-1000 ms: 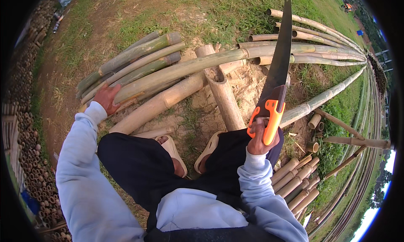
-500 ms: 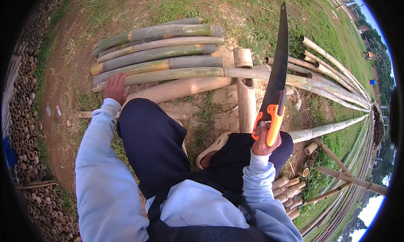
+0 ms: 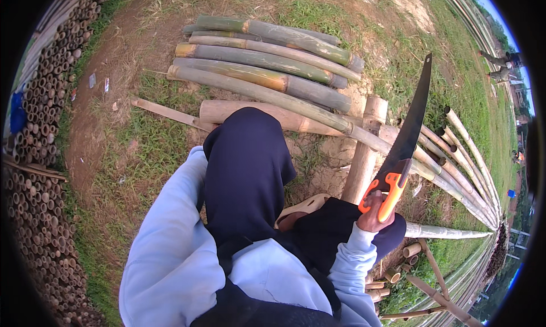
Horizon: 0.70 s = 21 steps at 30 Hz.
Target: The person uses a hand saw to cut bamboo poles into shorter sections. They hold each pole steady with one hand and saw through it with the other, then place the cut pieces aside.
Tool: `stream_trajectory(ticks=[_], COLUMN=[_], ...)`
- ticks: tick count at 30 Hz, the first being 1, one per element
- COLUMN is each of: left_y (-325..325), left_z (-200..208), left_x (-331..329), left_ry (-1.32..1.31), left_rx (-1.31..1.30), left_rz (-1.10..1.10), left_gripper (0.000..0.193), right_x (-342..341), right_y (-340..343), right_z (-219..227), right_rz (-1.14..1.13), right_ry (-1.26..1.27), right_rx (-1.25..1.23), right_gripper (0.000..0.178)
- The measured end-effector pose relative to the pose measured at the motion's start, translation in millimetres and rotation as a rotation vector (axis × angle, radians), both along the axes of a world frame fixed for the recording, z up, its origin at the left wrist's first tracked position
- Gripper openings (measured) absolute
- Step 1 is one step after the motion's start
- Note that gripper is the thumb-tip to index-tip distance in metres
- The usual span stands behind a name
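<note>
My right hand (image 3: 373, 213) is wrapped round the orange-and-black handle of a hand saw (image 3: 413, 117), above my bent right knee. Its long dark blade slants up and away, crossing the long bamboo pole (image 3: 284, 101) in view; whether the two touch I cannot tell. That pole runs from the left over a thick bamboo log (image 3: 242, 112) and a bamboo support (image 3: 360, 165) toward the right. Just beyond it lie several cut bamboo lengths (image 3: 267, 58) side by side. My left hand is hidden behind my left knee, with only the pale blue sleeve (image 3: 185, 184) showing.
Stacked bamboo ends (image 3: 42, 236) line the left side. More long poles (image 3: 469, 156) fan out at the right, above a bamboo frame (image 3: 441, 295) and short offcuts (image 3: 392, 274). A thin bamboo strip (image 3: 168, 113) lies on the grass. Another person (image 3: 503, 62) stands far right.
My left hand has left the near pole's left end and gone behind my knee. The saw, still in my right hand, sits lower and further right in a view that has turned left.
</note>
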<state>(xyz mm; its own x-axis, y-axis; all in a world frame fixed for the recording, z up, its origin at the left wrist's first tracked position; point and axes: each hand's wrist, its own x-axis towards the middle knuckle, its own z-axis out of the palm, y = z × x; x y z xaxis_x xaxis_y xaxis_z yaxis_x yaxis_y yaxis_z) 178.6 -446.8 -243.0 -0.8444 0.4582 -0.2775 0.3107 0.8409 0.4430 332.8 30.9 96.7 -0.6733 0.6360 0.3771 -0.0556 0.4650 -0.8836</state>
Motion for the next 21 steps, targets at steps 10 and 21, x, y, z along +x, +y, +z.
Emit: stream_trajectory(ticks=[10,21], left_y=[9.5,117.4], left_z=[9.4,242.6], left_x=[-53.6,-136.8], left_ry=[0.152,0.548], left_rx=[0.093,0.027], left_rz=[-0.042,-0.438], left_gripper=[0.039,0.057], right_x=[2.3,1.9], right_y=[5.2,3.1], right_z=[0.1,-1.5], right_rz=[0.042,0.036], right_ry=[-0.018,0.064], right_rx=[-0.064,-0.07], right_gripper=[0.017,0.017])
